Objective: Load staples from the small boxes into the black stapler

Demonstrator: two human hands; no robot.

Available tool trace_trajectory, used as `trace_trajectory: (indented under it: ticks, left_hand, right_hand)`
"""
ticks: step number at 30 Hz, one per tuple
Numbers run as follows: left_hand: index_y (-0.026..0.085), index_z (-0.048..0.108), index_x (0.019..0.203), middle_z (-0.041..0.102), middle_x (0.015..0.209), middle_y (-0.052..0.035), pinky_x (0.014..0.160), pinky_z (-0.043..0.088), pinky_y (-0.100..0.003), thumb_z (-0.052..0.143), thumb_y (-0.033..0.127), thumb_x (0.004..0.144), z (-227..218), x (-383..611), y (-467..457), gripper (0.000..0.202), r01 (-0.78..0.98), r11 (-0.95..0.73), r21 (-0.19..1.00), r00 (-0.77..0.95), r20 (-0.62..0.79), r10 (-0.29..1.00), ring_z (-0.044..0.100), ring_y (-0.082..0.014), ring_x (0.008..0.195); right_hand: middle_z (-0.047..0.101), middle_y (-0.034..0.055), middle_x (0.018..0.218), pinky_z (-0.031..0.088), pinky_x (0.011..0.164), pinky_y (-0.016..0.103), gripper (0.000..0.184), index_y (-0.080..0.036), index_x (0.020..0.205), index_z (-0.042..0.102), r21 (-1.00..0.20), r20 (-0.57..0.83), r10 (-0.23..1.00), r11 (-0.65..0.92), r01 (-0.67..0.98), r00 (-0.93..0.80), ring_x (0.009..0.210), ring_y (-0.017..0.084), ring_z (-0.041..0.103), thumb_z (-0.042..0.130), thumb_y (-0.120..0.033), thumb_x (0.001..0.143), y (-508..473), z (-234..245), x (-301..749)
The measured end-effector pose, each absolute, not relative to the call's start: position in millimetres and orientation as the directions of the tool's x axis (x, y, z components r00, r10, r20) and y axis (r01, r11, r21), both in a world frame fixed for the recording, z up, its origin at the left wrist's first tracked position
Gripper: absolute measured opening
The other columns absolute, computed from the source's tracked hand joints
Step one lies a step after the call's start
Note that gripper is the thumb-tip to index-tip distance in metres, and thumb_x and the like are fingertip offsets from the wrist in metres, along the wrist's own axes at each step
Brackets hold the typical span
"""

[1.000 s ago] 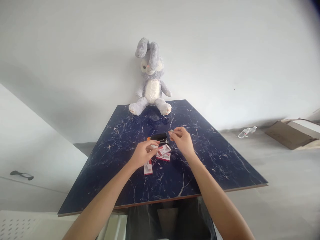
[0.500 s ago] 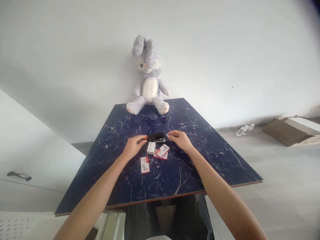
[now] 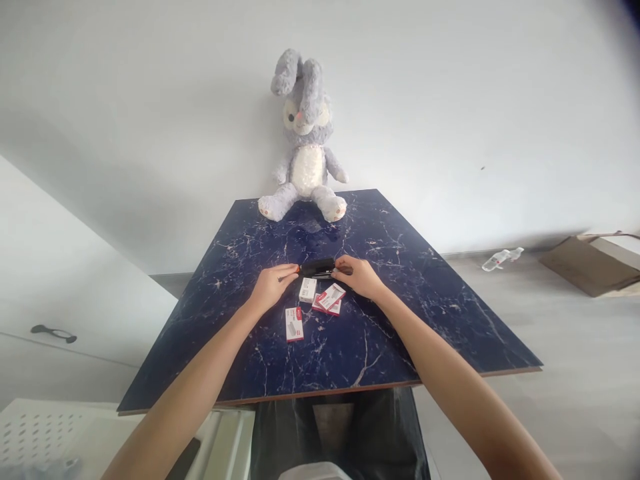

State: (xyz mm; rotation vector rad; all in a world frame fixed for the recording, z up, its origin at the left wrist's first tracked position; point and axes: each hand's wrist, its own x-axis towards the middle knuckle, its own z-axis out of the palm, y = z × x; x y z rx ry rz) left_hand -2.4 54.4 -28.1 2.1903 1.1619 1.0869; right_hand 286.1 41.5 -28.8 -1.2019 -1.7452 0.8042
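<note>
A black stapler (image 3: 317,268) with an orange end lies on the dark blue marbled table (image 3: 425,293). My left hand (image 3: 270,287) pinches its left, orange end, fingers closed. At the stapler's right end my right hand (image 3: 359,276) has its fingers pressed together, touching the stapler; what they pinch is too small to make out. Just in front of the stapler lie small red and white staple boxes: one white (image 3: 307,290), a stacked pair (image 3: 329,299), and one nearer me (image 3: 294,324).
A grey plush rabbit (image 3: 304,143) sits at the table's far edge against the white wall. On the floor at the right lie a plastic bottle (image 3: 500,259) and a flattened cardboard box (image 3: 590,261). White furniture (image 3: 50,320) stands to the left.
My left hand moved from the staple boxes up to the stapler's orange end. My right hand came down from above the table to the stapler's right end.
</note>
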Motion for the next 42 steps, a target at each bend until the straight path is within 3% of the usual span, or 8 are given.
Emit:
trace_trajectory:
  ticks: [7,14,21,27,32,38,42]
  left_hand:
    - [0.030,0.077,0.112,0.073,0.120,-0.0036,0.108,0.049,-0.050,0.063,0.040,0.093,-27,-4,55,0.026,0.520,-0.575,0.632,0.357,0.450,0.818,0.069,-0.0287,0.112]
    - [0.029,0.078,0.111,0.074,0.120,-0.0050,0.106,0.050,-0.048,0.061,0.042,0.094,-26,-4,56,0.028,0.535,-0.576,0.618,0.372,0.440,0.817,0.069,-0.0291,0.111]
    - [0.030,0.078,0.110,0.074,0.120,-0.0043,0.105,0.051,-0.047,0.061,0.039,0.094,-26,-3,55,0.025,0.517,-0.579,0.631,0.369,0.446,0.816,0.069,-0.0282,0.110]
    - [0.029,0.079,0.109,0.074,0.118,-0.0054,0.105,0.050,-0.047,0.063,0.040,0.093,-26,-3,57,0.025,0.532,-0.585,0.612,0.357,0.464,0.811,0.069,-0.0289,0.110]
    - [0.027,0.072,0.122,0.075,0.116,-0.0056,0.094,0.056,-0.042,0.065,0.040,0.091,-21,-4,55,0.034,0.569,-0.497,0.655,0.327,0.375,0.868,0.072,-0.0272,0.102]
    - [0.027,0.071,0.119,0.075,0.115,-0.0028,0.090,0.055,-0.037,0.061,0.037,0.093,-17,-3,52,0.029,0.624,-0.463,0.629,0.328,0.327,0.886,0.071,-0.0235,0.100]
    - [0.028,0.070,0.120,0.075,0.114,-0.0031,0.090,0.055,-0.037,0.061,0.036,0.094,-18,-3,52,0.029,0.622,-0.467,0.628,0.332,0.329,0.884,0.071,-0.0230,0.099]
  right_hand:
    - [0.074,0.0009,0.080,0.054,0.078,0.034,0.007,-0.024,0.086,0.071,-0.711,0.308,0.935,0.351,0.609,-0.178,0.076,0.021,0.069,0.068,-0.025,0.079,42,-20,304]
    - [0.077,0.0006,0.096,0.055,0.085,0.038,0.016,-0.025,0.092,0.066,-0.854,0.255,0.944,0.322,0.409,-0.211,0.089,0.022,0.073,0.071,-0.035,0.080,40,-22,301]
    - [0.076,0.0012,0.089,0.055,0.081,0.038,0.010,-0.026,0.093,0.067,-0.757,0.267,0.929,0.367,0.541,-0.255,0.088,0.025,0.073,0.069,-0.031,0.083,42,-17,299]
    - [0.078,0.0034,0.097,0.055,0.088,0.044,0.011,-0.026,0.088,0.068,-0.789,0.163,0.976,0.217,0.575,-0.146,0.091,0.027,0.073,0.071,-0.034,0.081,33,-10,347]
    - [0.076,0.0045,0.101,0.055,0.086,0.041,0.020,-0.024,0.089,0.068,-0.797,0.261,0.964,0.240,0.555,-0.043,0.091,0.026,0.073,0.072,-0.041,0.080,36,-3,342]
    - [0.076,0.0004,0.092,0.053,0.081,0.032,0.013,-0.025,0.089,0.073,-0.689,0.239,0.934,0.356,0.631,-0.267,0.087,0.021,0.070,0.072,-0.035,0.081,48,4,309]
    - [0.076,-0.0003,0.090,0.053,0.078,0.031,0.013,-0.026,0.086,0.075,-0.717,0.158,0.940,0.320,0.620,-0.303,0.083,0.021,0.070,0.073,-0.038,0.080,49,-5,306]
